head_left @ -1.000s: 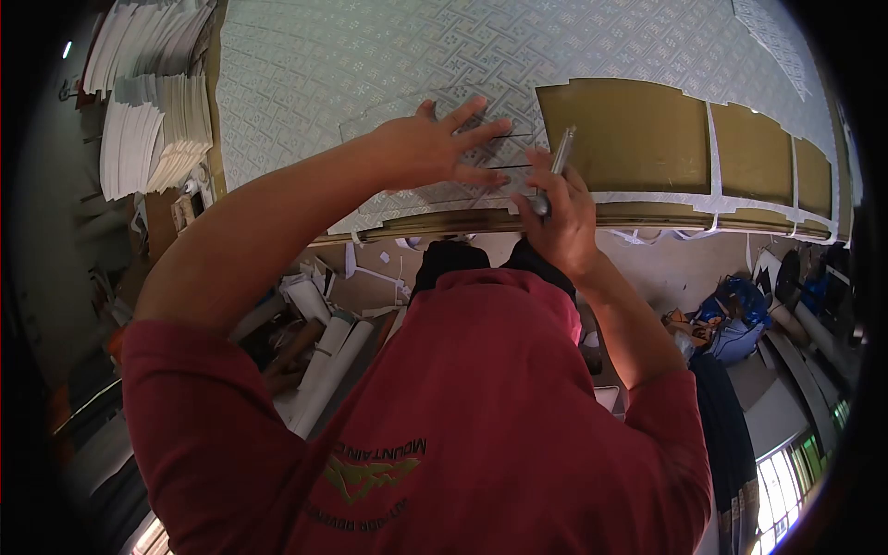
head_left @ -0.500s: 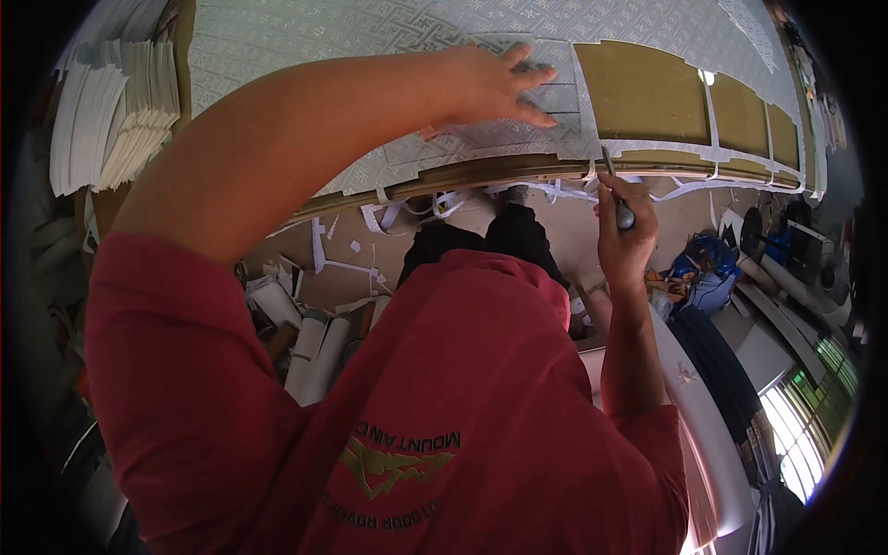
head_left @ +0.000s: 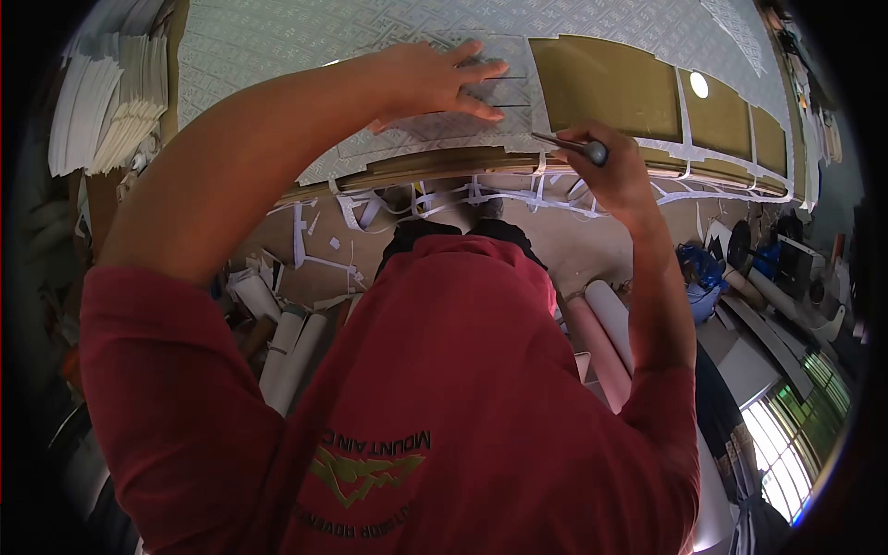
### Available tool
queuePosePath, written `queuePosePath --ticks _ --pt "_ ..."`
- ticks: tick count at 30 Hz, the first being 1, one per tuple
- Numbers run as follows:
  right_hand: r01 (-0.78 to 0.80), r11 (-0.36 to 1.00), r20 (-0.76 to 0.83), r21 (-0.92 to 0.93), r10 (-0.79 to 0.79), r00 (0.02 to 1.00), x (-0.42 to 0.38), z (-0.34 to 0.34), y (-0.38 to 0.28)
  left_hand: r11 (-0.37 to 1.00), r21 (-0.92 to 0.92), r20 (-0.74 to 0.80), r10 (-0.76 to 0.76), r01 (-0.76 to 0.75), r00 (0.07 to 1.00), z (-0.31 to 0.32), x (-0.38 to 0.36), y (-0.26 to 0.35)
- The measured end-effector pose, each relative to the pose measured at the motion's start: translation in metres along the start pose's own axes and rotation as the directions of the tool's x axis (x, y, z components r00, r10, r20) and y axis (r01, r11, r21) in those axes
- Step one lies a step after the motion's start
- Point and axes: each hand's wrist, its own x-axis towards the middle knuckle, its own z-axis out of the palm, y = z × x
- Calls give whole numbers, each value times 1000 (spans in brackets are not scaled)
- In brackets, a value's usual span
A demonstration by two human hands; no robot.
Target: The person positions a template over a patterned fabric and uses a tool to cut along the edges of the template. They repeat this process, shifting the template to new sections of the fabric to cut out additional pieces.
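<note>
My left hand (head_left: 435, 81) is pressed down with fingers spread on a clear, lined rectangular template (head_left: 511, 92). Beneath it lies a pale grey sheet (head_left: 277, 39) with a woven geometric pattern. In my right hand (head_left: 612, 180) is a slim knife (head_left: 592, 150) with a rounded grey handle end. Its thin tip points left, at the sheet's edge near the template's lower right corner. To the right of the template, an olive-brown board (head_left: 606, 88) shows through cut-out openings, with narrow strips of sheet between them.
Stacks of white paper (head_left: 102, 111) stand at the left end of the table. Offcut strips (head_left: 301, 236) hang from the front edge and litter the floor. Rolls of material (head_left: 601, 338) lie beside me, and a blue plastic bag (head_left: 703, 277) sits at the right.
My right hand has risen and turned, bringing the knife from upright to nearly level, its tip pointing left. My left hand stays spread on the template; the whole view has shifted slightly.
</note>
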Motion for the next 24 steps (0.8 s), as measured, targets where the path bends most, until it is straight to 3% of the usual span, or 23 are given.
queuePosePath --ticks 1,7,10,24 --pt "5 1000 82 6 -5 997 6 -5 2 999 -31 46 -18 19 999 -4 0 1" --pt "102 984 212 146 -131 968 37 -21 5 998 -14 91 -55 57 994 -6 4 6" --pt "127 986 333 106 -155 930 47 -26 3 998 14 102 -66 65 993 -5 6 7" --pt "322 946 382 30 -308 871 57 -27 -4 996 49 116 -74 69 990 -7 7 8"
